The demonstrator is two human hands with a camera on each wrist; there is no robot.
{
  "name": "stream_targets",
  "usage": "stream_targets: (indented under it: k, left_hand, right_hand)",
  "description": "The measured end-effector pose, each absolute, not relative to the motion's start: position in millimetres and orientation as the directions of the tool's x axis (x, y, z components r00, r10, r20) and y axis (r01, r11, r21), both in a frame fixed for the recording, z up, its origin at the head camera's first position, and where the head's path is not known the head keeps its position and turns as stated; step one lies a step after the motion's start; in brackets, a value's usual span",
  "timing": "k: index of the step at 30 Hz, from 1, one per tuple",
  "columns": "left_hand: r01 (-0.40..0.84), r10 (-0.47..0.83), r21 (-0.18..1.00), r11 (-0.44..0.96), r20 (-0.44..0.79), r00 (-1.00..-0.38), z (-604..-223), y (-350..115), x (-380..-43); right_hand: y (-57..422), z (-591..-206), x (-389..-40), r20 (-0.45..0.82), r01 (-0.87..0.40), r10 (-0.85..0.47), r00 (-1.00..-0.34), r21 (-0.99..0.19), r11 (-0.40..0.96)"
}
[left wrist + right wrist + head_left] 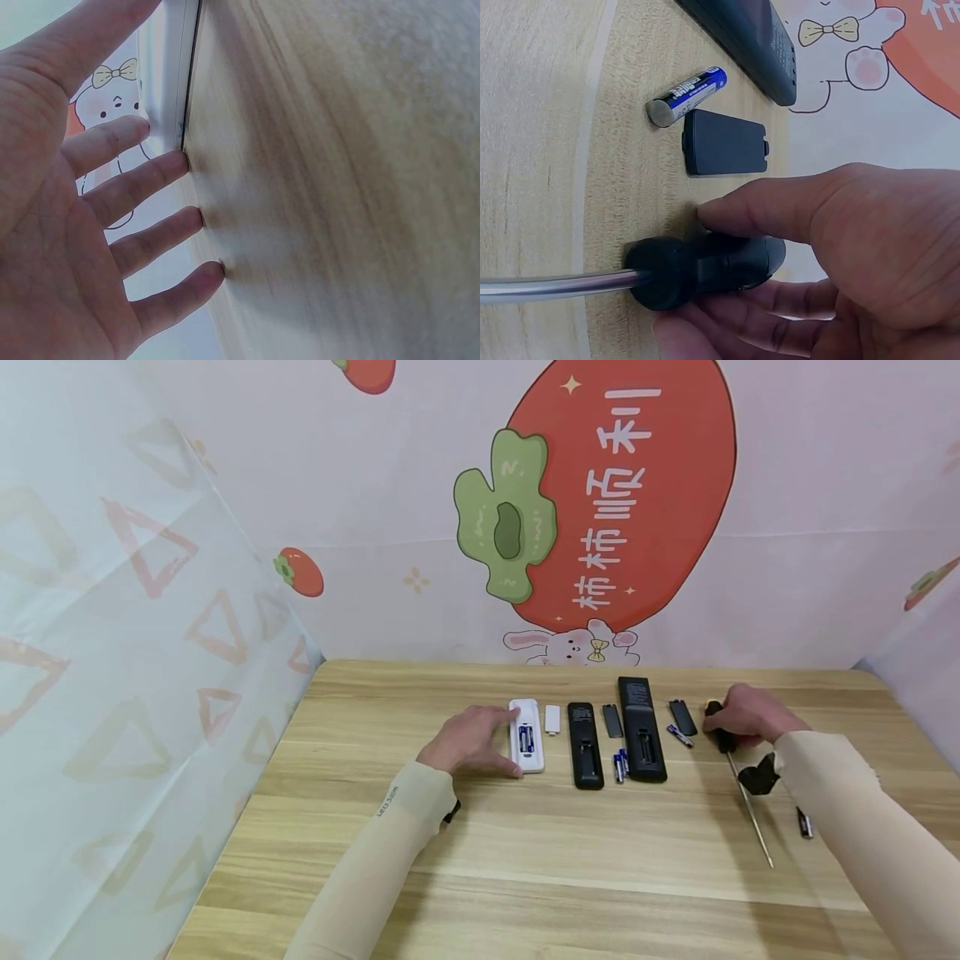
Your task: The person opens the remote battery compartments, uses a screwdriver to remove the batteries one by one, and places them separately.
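Observation:
My left hand (472,739) rests at the left side of a white remote control (527,758), its thumb by the near end and its index finger by the far end. Two blue batteries (527,738) lie in the remote's uncovered bay. In the left wrist view the fingers (150,184) are spread and nearly straight, with the white edge beside them. Over on the right, my right hand (750,714) grips the dark handle of a screwdriver (739,262), thumb on one side and fingers on the other. Its long metal shaft (750,810) points toward the near edge.
A white battery cover (552,719) lies beside the white remote. Two black remotes (581,727) (637,718) lie face down with uncovered bays, near black covers (612,721) (727,142). Loose batteries (619,767) (688,96) lie among them; another battery (805,823) sits by the right sleeve.

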State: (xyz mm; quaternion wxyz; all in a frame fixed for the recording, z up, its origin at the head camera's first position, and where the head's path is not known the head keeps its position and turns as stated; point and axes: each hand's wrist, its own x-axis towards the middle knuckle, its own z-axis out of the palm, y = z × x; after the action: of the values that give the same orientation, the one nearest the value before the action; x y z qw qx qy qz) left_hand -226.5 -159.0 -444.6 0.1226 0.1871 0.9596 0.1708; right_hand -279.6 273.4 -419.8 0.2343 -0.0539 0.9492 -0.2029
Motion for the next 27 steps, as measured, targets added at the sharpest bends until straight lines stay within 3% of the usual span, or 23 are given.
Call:
stream_targets:
  k: [12,27]
  left_hand:
    - [0.304,0.394,0.381,0.873,-0.184,-0.901,-443,-158,-225]
    - [0.317,0.402,0.367,0.875,-0.181,-0.898,-442,-158,-226]
  right_hand:
    - [270,-404,-276,-0.401,-0.006,-0.231,-0.887,-0.488,0.873]
    - [238,-367,-268,-0.26,-0.053,-0.232,-0.937,-0.55,0.833]
